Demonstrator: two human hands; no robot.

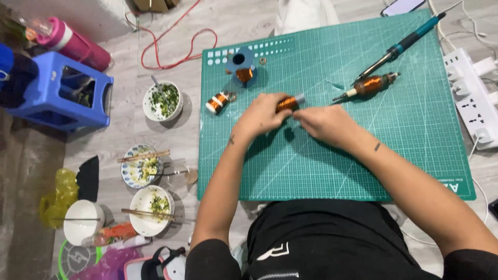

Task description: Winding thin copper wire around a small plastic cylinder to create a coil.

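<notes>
My left hand (262, 115) is closed around a small copper wire coil (287, 103) above the green cutting mat (415, 150). My right hand (324, 122) meets it from the right, fingertips pinching at the coil's grey end. Farther right on the mat lies a motor rotor with copper windings (371, 85) and, beyond it, a teal-handled soldering iron (404, 45). A blue spool with copper wire (242, 65) stands at the mat's top left, and a small white-ended coil (218, 101) lies near the mat's left edge.
Left of the mat on the floor are bowls with food and chopsticks (150, 205), a greens bowl (163, 101), a blue plastic stool (62, 91), a pink bottle (72, 44) and a red cable (176, 46). A white power strip (474, 96) lies at right.
</notes>
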